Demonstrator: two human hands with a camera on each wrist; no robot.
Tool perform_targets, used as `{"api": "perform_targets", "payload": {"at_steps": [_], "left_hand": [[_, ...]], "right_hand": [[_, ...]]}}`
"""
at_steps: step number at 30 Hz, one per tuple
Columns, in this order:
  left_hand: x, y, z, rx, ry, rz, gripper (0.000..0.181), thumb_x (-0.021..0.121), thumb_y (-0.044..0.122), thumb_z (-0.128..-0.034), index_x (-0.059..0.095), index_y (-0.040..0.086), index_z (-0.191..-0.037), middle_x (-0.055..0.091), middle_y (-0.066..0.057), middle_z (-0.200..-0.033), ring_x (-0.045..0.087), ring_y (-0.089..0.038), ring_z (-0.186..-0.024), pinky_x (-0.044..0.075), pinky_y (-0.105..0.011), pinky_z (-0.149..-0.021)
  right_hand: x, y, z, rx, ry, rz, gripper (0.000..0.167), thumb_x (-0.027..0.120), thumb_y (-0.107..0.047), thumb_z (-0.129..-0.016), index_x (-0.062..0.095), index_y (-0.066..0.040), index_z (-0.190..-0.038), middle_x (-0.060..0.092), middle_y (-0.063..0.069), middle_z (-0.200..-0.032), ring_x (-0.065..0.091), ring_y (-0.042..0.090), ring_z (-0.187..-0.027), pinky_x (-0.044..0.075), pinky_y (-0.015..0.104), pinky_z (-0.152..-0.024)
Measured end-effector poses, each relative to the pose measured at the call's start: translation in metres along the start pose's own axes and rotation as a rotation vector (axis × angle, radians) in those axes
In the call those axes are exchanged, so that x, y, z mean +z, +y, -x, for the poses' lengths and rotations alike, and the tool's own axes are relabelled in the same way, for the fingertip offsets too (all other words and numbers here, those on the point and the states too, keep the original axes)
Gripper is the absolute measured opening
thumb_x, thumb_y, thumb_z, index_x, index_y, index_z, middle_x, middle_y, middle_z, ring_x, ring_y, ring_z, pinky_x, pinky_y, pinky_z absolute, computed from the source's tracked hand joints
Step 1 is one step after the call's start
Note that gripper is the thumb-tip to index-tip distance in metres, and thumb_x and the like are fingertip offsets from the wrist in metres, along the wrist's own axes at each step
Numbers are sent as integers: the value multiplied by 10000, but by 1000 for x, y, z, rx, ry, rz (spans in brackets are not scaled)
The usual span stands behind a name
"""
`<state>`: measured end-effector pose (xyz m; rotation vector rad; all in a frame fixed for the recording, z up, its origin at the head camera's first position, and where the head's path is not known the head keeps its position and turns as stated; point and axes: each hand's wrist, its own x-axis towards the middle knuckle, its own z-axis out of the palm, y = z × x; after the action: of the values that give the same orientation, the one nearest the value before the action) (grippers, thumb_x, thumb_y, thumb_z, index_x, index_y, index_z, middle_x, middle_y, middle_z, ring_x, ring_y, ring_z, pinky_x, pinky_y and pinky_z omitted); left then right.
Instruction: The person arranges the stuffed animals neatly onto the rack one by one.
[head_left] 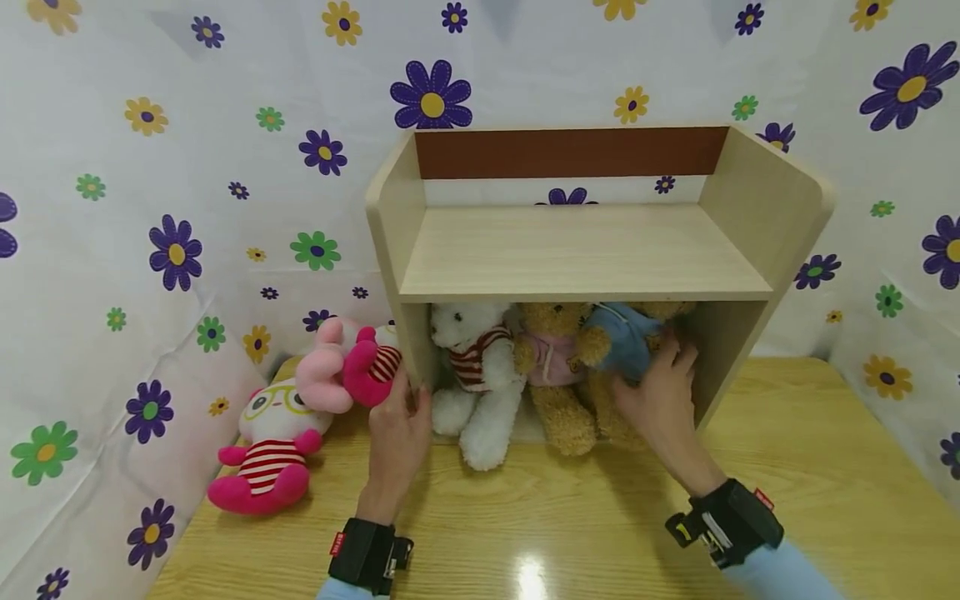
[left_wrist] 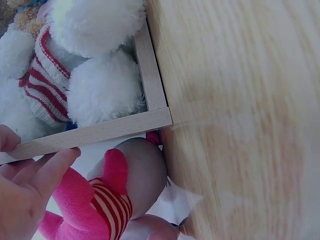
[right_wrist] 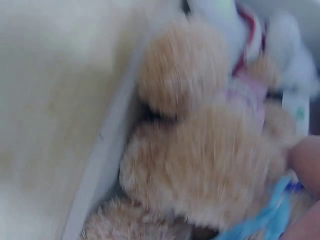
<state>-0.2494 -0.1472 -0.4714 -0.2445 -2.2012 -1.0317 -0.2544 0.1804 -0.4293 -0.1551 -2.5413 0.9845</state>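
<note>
Closest, the glossy wood-grain tabletop [head_left: 465,542] spreads forward between two blue sleeves [head_left: 783,571] and runs on past the shelf unit's right side. The left hand's [head_left: 397,433] grip pinches the front edge of the left side panel, thumb and fingers on opposite faces. The right hand's [head_left: 663,408] grip is curled on the blue-clad bear [head_left: 626,342], a curly tan plush inside the lower compartment, with a narrow gap between hand and right panel. Beside it sit a pink-hooded bear [head_left: 558,358] and a fluffy white bear [head_left: 483,367] in striped knit, its foot poking past the bottom board. Outside the left panel, a smooth pink plush [head_left: 270,450] in stripes sits rounded on the tabletop. The pale, flat-boarded shelf unit [head_left: 585,250] has a straight front lip above the bears, round-cornered sides and an upper tier open frontward. Behind hangs creased floral cloth [head_left: 225,100].
</note>
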Motion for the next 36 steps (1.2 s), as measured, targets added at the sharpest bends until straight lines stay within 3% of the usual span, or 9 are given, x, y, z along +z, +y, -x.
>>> {"api": "perform_targets", "payload": {"at_steps": [3, 6, 10, 13, 17, 22, 27, 32, 36], "left_hand": [[0, 1, 0, -1, -9, 4, 515, 650, 51, -971, 517, 93, -1467, 749, -199, -1107, 720, -258, -750, 579, -378, -598], [-1, 2, 1, -5, -15, 11, 512, 647, 54, -975, 515, 93, -1468, 745, -203, -1126, 729, -274, -776, 586, -395, -609], [-1, 4, -1, 1, -13, 9, 488, 653, 52, -972, 529, 81, -1444, 747, -196, -1104, 715, -265, -752, 581, -406, -618], [-1, 5, -2, 1, -15, 8, 484, 655, 50, -971, 531, 73, -1438, 748, -198, -1114, 724, -275, -765, 588, -422, -630], [0, 4, -1, -7, -22, 11, 489, 650, 50, -973, 527, 75, -1446, 748, -207, -1122, 742, -298, -799, 599, -438, -635], [-1, 3, 0, -12, -9, 20, 515, 652, 33, -967, 518, 81, -1462, 739, -209, -1166, 752, -313, -854, 608, -442, -638], [-2, 4, 1, -10, -12, 11, 499, 646, 37, -970, 527, 81, -1453, 746, -201, -1122, 722, -277, -765, 576, -394, -604], [-2, 3, 3, -1, -8, 7, 493, 648, 47, -968, 533, 78, -1447, 745, -207, -1126, 714, -263, -763, 574, -374, -600], [-2, 1, 2, 12, -8, 9, 502, 641, 68, -981, 518, 85, -1468, 743, -203, -1147, 718, -258, -777, 575, -365, -612]], "right_hand": [[5, 1, 17, -80, -75, 190, 762, 732, -302, -913, 349, 0, -1499, 264, 386, -1492, 419, 637, -1241, 507, 716, -699], [10, 11, 21, -169, -103, 297, 664, 733, -221, -911, 438, -99, -1493, 292, 347, -1528, 459, 659, -1200, 511, 662, -574], [14, 21, 14, -233, -58, 336, 557, 687, -116, -916, 520, -126, -1448, 353, 324, -1507, 558, 619, -975, 430, 512, -402], [17, 23, 10, -269, -9, 375, 501, 685, -86, -911, 581, -79, -1401, 412, 336, -1456, 579, 582, -851, 410, 486, -356], [21, 23, 6, -284, 21, 427, 437, 699, -69, -898, 634, -27, -1328, 479, 338, -1398, 596, 581, -832, 449, 539, -364], [23, 18, 2, -263, -27, 453, 410, 688, -90, -908, 635, -34, -1311, 504, 329, -1376, 606, 590, -886, 502, 614, -441], [19, 17, 5, -238, -82, 409, 393, 675, -122, -925, 628, -53, -1309, 487, 320, -1409, 583, 606, -978, 508, 640, -485], [15, 17, 14, -273, -58, 361, 392, 688, -178, -926, 632, -80, -1301, 512, 350, -1386, 592, 608, -959, 473, 591, -448], [11, 13, 19, -239, -82, 340, 468, 675, -238, -942, 596, -89, -1379, 478, 358, -1418, 565, 626, -1086, 519, 673, -582]]}}
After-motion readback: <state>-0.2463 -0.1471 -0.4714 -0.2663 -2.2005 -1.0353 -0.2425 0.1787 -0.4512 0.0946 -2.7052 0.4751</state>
